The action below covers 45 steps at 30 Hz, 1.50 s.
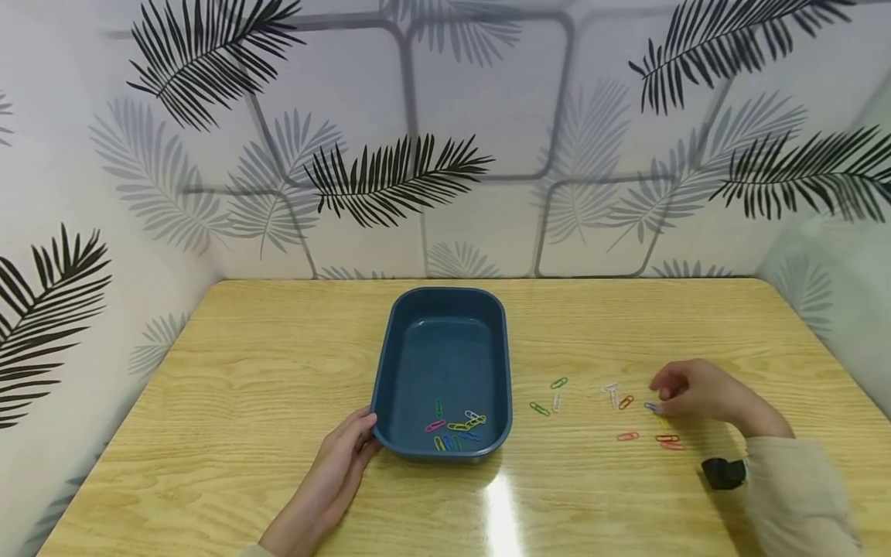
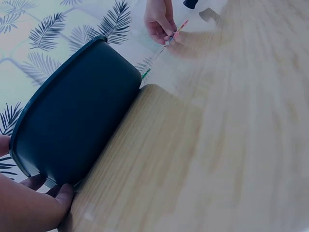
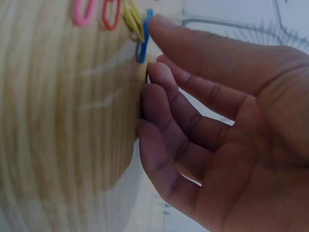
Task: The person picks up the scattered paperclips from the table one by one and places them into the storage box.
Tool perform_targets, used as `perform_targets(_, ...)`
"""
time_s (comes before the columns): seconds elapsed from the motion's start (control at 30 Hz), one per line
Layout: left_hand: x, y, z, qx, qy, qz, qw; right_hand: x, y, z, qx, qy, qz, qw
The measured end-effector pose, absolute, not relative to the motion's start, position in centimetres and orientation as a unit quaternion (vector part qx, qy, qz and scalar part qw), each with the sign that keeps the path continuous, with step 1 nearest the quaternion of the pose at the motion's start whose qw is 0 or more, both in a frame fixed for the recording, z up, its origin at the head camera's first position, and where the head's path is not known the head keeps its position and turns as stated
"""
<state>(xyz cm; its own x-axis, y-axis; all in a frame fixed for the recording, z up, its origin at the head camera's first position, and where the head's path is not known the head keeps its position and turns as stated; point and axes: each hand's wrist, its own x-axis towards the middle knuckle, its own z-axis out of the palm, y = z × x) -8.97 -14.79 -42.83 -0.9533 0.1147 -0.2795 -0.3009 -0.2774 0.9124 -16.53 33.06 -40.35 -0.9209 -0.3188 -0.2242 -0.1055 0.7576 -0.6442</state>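
Note:
My left hand point(image 1: 334, 472) grips the near left corner of a deep blue plastic tray point(image 1: 381, 371). In the left wrist view its fingers point(image 2: 63, 195) lie against the tray's outer side, low down. Over on the right, my right hand point(image 1: 703, 394) is low over the table, thumb and fingers apart. The thumb tip is at a blue paper clip point(image 3: 146, 36), apparently touching it. Beside that clip lie a yellow paper clip point(image 3: 131, 20) and a red one point(image 3: 110, 13). Inside the tray's near end are several coloured paper clips, among them a pink one point(image 1: 435, 425).
Between tray and right hand, more paper clips are scattered on the wooden table point(image 1: 278, 348): a green one point(image 1: 539, 408), a white one point(image 1: 556, 403), an orange one point(image 1: 626, 402) and others. A leaf-patterned wall covering point(image 1: 480, 232) stands behind the table.

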Motion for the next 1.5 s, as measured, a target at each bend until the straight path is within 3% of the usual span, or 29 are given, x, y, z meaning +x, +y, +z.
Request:
perform_targets(0.53, -9.0, -14.7, -42.8, -0.078, 0.586, 0.797, 0.128, -16.6, 32.6, -40.4, -0.148, 0.947, -0.262, 0.109)
perform_targets(0.93, -8.9, -14.8, -42.8, -0.080, 0.588, 0.794, 0.134, -16.7, 32.1, -39.9, -0.070, 0.953, -0.288, 0.071)
perform_targets(1.5, -9.1, -14.7, -42.8, -0.078, 0.583, 0.798, 0.128, -16.4, 30.9, -39.1, -0.069, 0.935, -0.345, 0.042)
